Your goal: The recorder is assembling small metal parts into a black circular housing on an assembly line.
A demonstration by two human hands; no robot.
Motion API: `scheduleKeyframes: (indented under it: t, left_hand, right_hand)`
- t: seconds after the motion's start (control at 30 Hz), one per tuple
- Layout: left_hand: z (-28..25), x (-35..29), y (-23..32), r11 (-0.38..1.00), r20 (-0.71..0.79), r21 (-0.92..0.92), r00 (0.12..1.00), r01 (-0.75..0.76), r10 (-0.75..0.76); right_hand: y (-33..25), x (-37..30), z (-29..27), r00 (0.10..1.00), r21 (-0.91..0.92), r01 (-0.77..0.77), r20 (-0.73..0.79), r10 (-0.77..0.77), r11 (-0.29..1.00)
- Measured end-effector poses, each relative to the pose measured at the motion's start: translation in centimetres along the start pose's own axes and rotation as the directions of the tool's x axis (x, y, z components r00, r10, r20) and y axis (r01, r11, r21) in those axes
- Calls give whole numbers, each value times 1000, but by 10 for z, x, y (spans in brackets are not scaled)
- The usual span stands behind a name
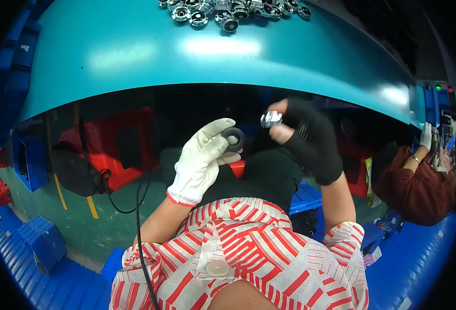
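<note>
My left hand (204, 155), in a white knit glove, is closed on a black ring (233, 139) with a hole through its middle. The ring stands on edge between thumb and fingers. To its right, my right hand (305, 137) wears a black fingerless glove. Its bare thumb and fingertip pinch a small shiny chrome part (272, 119) with a notched rim. A gap separates the two pieces, both held above my lap and short of the table edge. What kind of fitting the chrome part is, I cannot tell.
Ahead curves a glossy teal table (135, 46) with a heap of chrome, black-centred round parts (230, 24) at its far side. Red plastic stools (124, 150) stand below. Blue crates (42, 243) sit on the floor. A black cable (139, 222) hangs at left; a co-worker (414, 186) sits at right.
</note>
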State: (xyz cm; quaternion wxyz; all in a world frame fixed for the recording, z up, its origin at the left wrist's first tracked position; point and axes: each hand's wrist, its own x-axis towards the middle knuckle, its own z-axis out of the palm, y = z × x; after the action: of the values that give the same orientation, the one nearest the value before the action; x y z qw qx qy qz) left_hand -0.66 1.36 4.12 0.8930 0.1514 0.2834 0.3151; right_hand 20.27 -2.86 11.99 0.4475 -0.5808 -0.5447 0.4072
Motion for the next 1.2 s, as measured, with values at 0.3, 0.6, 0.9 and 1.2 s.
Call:
scheduleKeyframes:
  t: [0.3, 0.6, 0.9, 1.2]
  left_hand:
    - [4, -2, -18, 999, 20, 37, 1000, -18, 17]
    - [7, -3, -24, 950, -74, 302, 992, -76, 103]
    - [2, -2, -29, 960, -66, 274, 995, -53, 73]
    - [3, 0, -26, 923, -76, 366, 984, -122, 160]
  right_hand:
    - [29, -34, 31, 999, -90, -40, 33, 43, 995]
    - [49, -35, 38, 995, -80, -49, -94, 41, 996]
    - [59, -35, 37, 999, -144, 42, -23, -46, 989]
    - [56, -35, 45, 996, -268, 87, 54, -75, 959]
